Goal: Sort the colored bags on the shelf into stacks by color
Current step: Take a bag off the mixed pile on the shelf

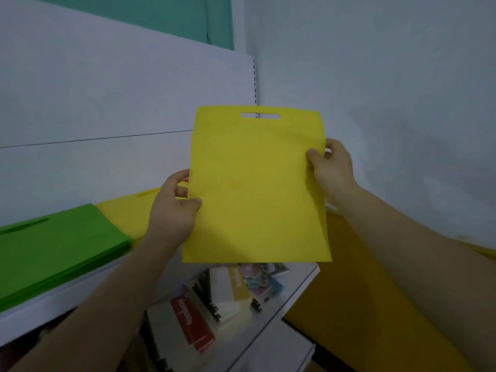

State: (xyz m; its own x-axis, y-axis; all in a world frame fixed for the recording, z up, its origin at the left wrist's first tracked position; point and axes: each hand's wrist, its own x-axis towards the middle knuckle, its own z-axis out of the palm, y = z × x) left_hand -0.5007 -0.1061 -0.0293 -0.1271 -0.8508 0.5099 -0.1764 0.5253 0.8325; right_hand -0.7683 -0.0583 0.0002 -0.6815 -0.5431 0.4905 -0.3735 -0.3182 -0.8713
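Firmly, left hand [171, 210], right hand [332, 170] pinch yellow bag [255, 183]; red box [192, 320] lettering seems illegible.

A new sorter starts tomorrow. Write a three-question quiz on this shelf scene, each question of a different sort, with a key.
1. True or false: the left hand and the right hand each grip a side edge of the yellow bag.
2. Where does the green stack lie? A. on the shelf, left of the held bag; B. right of the held bag; C. in the right hand.
3. Fill in: the held bag's handle slot is at its ___ edge.
Key: 1 true; 2 A; 3 top.
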